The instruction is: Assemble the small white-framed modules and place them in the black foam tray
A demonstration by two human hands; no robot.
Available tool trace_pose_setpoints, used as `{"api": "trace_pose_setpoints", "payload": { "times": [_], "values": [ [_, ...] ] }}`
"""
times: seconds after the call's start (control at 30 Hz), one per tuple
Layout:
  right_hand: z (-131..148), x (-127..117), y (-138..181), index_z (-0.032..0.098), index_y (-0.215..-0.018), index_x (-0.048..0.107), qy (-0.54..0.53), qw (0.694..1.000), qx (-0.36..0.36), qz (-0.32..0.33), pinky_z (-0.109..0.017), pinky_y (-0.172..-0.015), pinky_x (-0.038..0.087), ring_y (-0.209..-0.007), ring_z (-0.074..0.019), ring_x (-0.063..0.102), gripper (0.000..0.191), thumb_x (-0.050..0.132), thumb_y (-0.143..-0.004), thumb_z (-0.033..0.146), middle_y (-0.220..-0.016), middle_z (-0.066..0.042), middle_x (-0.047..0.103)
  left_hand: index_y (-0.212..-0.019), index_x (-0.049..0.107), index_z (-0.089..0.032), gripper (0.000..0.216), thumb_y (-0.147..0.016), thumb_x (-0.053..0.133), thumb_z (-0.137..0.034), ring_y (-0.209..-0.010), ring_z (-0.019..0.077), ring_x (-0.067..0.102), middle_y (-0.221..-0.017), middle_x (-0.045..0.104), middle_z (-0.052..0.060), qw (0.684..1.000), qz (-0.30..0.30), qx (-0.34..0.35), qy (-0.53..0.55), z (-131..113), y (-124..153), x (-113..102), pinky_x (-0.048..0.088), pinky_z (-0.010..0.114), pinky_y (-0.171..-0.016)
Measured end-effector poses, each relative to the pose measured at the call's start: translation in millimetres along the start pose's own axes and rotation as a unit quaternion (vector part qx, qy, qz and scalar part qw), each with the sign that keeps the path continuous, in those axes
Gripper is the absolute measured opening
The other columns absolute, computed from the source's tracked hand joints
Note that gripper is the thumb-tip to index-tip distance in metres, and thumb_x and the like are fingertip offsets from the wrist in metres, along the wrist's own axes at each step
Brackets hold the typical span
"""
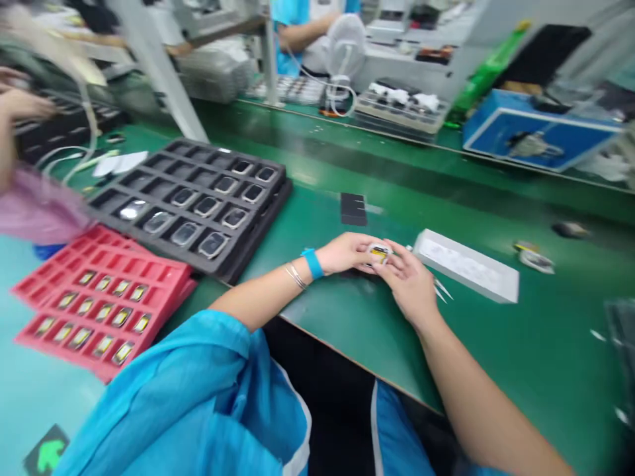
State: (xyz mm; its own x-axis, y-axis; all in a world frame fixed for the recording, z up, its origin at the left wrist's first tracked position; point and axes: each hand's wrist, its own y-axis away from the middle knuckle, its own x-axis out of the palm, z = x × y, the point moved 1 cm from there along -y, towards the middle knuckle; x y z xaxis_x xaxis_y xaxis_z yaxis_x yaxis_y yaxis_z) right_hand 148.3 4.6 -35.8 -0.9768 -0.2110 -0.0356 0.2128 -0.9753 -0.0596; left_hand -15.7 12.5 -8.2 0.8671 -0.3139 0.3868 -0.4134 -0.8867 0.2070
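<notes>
Both my hands meet over the green bench near its front edge. My left hand (347, 252), with a blue wrist strap and a thin bracelet, and my right hand (411, 281) pinch a small rounded part (379, 253) with a yellow component in its middle. Metal tweezers (443, 289) poke out beside my right hand; whether the hand holds them I cannot tell. A white rectangular block (466, 264) lies just right of my hands, and a small black pad (353, 208) lies beyond them.
A black compartment tray (163, 165) with clear rounded parts sits to the left, and a red tray (89, 254) with small yellow components lies nearer. Another person's arm (14, 109) shows at far left; a person in blue works across the bench. A blue box (536, 135) stands at back right.
</notes>
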Motion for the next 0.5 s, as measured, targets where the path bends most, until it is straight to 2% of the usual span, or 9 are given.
{"api": "trace_pose_setpoints", "payload": {
  "times": [0.07, 0.17, 0.23, 0.27, 0.3, 0.33, 0.4, 0.47, 0.5],
  "values": [
    [6, -3, 0, 0.025, -0.122, 0.061, 0.009, 1.000, -0.019, -0.014, -0.043, -0.088, 0.060, -0.097, -0.0246, 0.072, 0.062, 0.084, -0.067, 0.043, -0.106, -0.008, 0.074, -0.115, 0.068, -0.013, 0.046, -0.072, 0.080, -0.018, -0.090, 0.0202, 0.070, -0.104, 0.073, 0.012, 1.000, -0.006, 0.022, -0.001, -20, 19, -3, 0.054, 0.044, -0.092],
    [21, -10, 6, 0.027, -0.118, 0.063, 0.017, 0.995, -0.066, -0.069, -0.048, -0.089, 0.059, -0.092, -0.0251, 0.073, 0.054, 0.080, -0.071, 0.045, -0.103, -0.008, 0.074, -0.128, 0.062, -0.018, 0.046, -0.082, 0.070, -0.022, -0.104, 0.0225, 0.068, -0.119, 0.069, 0.012, 0.995, -0.035, 0.089, 0.023, -57, 69, -17, 0.050, 0.044, -0.098],
    [30, -13, 11, 0.029, -0.113, 0.066, 0.016, 0.989, -0.089, -0.119, -0.052, -0.090, 0.058, -0.088, -0.0251, 0.073, 0.046, 0.078, -0.072, 0.046, -0.098, -0.007, 0.075, -0.129, 0.061, -0.020, 0.047, -0.082, 0.070, -0.026, -0.111, 0.0240, 0.065, -0.123, 0.067, 0.010, 0.984, -0.106, 0.141, -0.019, -80, 107, -40, 0.049, 0.042, -0.100],
    [33, -13, 12, 0.029, -0.110, 0.067, 0.012, 0.986, -0.093, -0.138, -0.053, -0.091, 0.057, -0.086, -0.0249, 0.073, 0.043, 0.078, -0.073, 0.047, -0.096, -0.006, 0.075, -0.128, 0.062, -0.020, 0.048, -0.081, 0.071, -0.026, -0.113, 0.0245, 0.064, -0.122, 0.067, 0.009, 0.968, -0.170, 0.169, -0.074, -90, 125, -57, 0.049, 0.041, -0.099],
    [35, -13, 13, 0.030, -0.107, 0.068, 0.008, 0.984, -0.094, -0.151, -0.054, -0.091, 0.056, -0.084, -0.0247, 0.072, 0.040, 0.078, -0.073, 0.047, -0.093, -0.005, 0.075, -0.126, 0.063, -0.020, 0.048, -0.079, 0.072, -0.027, -0.113, 0.0246, 0.063, -0.121, 0.067, 0.008, 0.934, -0.256, 0.201, -0.149, -100, 142, -77, 0.048, 0.039, -0.099],
    [35, -12, 14, 0.030, -0.104, 0.069, 0.004, 0.983, -0.091, -0.159, -0.054, -0.091, 0.055, -0.081, -0.0245, 0.072, 0.037, 0.078, -0.072, 0.047, -0.090, -0.005, 0.075, -0.124, 0.064, -0.020, 0.049, -0.076, 0.075, -0.025, -0.113, 0.0245, 0.062, -0.119, 0.067, 0.008, 0.880, -0.347, 0.217, -0.240, -109, 157, -100, 0.047, 0.038, -0.100],
    [34, -10, 13, 0.029, -0.101, 0.070, 0.003, 0.984, -0.084, -0.159, -0.053, -0.090, 0.055, -0.079, -0.0243, 0.072, 0.035, 0.078, -0.072, 0.048, -0.087, -0.005, 0.075, -0.118, 0.066, -0.016, 0.051, -0.068, 0.080, -0.020, -0.113, 0.0260, 0.059, -0.116, 0.066, 0.010, 0.727, -0.521, 0.200, -0.399, -124, 181, -147, 0.043, 0.037, -0.102],
    [30, -9, 13, 0.028, -0.101, 0.070, 0.009, 0.984, -0.083, -0.155, -0.051, -0.088, 0.056, -0.078, -0.0240, 0.072, 0.035, 0.078, -0.073, 0.048, -0.086, -0.005, 0.074, -0.111, 0.067, -0.014, 0.047, -0.066, 0.080, -0.020, -0.113, 0.0285, 0.058, -0.113, 0.065, 0.012, 0.598, -0.621, 0.126, -0.491, -134, 201, -190, 0.041, 0.039, -0.102],
    [29, -8, 12, 0.028, -0.102, 0.070, 0.012, 0.984, -0.088, -0.157, -0.049, -0.087, 0.056, -0.078, -0.0235, 0.072, 0.035, 0.078, -0.073, 0.048, -0.085, -0.004, 0.074, -0.107, 0.067, -0.013, 0.043, -0.066, 0.080, -0.021, -0.111, 0.0291, 0.058, -0.109, 0.066, 0.013, 0.562, -0.641, 0.083, -0.516, -137, 209, -207, 0.041, 0.039, -0.101]
  ]
}}
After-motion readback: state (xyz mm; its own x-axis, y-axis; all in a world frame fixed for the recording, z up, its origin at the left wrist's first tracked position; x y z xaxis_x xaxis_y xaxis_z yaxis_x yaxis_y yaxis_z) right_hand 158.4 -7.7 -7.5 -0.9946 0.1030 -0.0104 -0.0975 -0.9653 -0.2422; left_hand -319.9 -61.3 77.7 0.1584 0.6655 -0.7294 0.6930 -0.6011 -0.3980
